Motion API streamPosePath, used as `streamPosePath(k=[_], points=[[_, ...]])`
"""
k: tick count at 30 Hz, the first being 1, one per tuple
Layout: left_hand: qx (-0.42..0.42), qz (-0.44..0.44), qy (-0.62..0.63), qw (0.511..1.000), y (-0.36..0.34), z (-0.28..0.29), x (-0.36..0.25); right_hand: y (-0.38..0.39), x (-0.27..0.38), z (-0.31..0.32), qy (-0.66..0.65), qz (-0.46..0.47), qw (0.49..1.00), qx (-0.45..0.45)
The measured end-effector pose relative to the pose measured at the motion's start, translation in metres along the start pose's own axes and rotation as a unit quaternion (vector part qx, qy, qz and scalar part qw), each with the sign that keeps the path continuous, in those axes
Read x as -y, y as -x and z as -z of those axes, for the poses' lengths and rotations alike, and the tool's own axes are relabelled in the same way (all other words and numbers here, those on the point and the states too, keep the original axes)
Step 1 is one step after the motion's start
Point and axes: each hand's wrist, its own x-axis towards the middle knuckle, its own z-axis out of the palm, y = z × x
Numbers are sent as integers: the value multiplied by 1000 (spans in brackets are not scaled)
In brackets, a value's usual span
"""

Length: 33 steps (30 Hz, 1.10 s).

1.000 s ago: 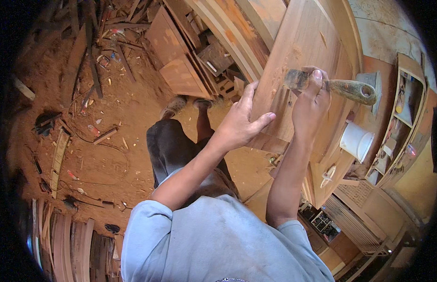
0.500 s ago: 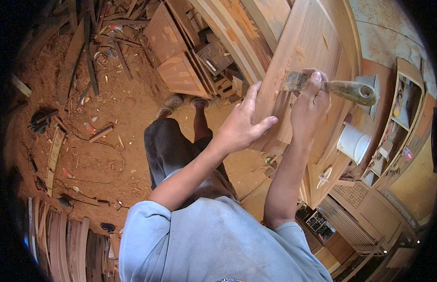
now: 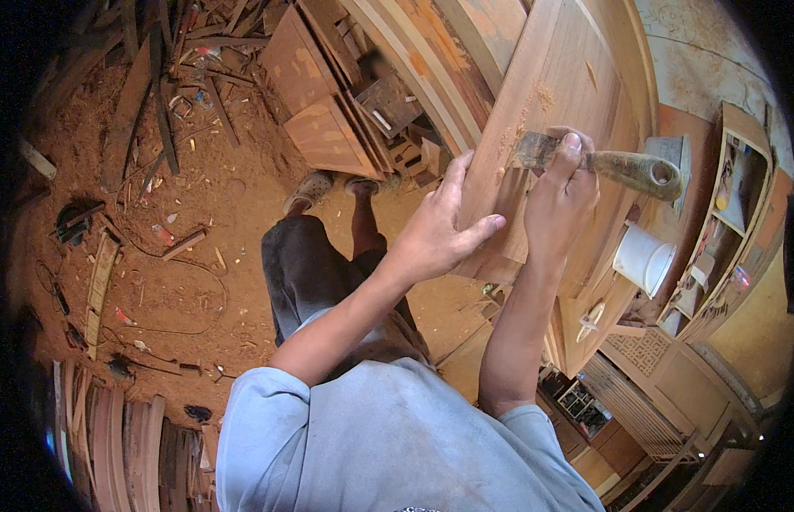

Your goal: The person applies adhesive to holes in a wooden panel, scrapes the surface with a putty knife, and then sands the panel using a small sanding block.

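Observation:
My right hand (image 3: 563, 183) grips a putty knife with a worn handle (image 3: 629, 171), its flat blade (image 3: 530, 149) against the face of a wooden panel (image 3: 598, 102) near its left edge, among pale crumbs of filler or dust (image 3: 542, 94). My left hand (image 3: 440, 230) holds that panel's left edge, just left of the blade, with the thumb stretched out toward the right. A white plastic tub (image 3: 640, 260) is at the right of the panel, below the knife handle. A grey metal item (image 3: 674, 145) lies partly hidden behind the handle.
Wooden boards (image 3: 431, 60) and cabinet panels (image 3: 307, 102) stand beyond my hands. Scrap wood (image 3: 145, 102) and cables lie on the dirt floor (image 3: 183, 290). Plank stacks (image 3: 115, 444) stand at lower left, a shelf unit (image 3: 717, 222) and furniture (image 3: 636, 392) at right. My feet (image 3: 307, 192) are below.
The knife and my right hand have shifted slightly downward along the panel, exposing more crumbs above the blade. My left hand keeps its place on the edge.

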Motion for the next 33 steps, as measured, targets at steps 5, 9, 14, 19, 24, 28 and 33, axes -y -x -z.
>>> streamPosePath(k=[5,9,14,19,24,28,33], points=[[-3,9,4,1000,0,-1,0,3,0,-1,9,18,1000,-5],[-3,-3,18,1000,0,-2,4,5,8,2,29,23,999,3],[-5,-5,29,1000,0,-3,3,5,6,3,57,43,997,13],[-8,-13,24,1000,-1,-2,4,5,6,2,62,41,997,5],[-8,-10,18,1000,0,-2,3,2,-5,1,22,20,1000,-4],[-6,-9,28,1000,1,-2,2,4,2,3,49,20,999,7],[-3,-8,29,1000,-1,-2,3,3,4,1,41,20,999,14]])
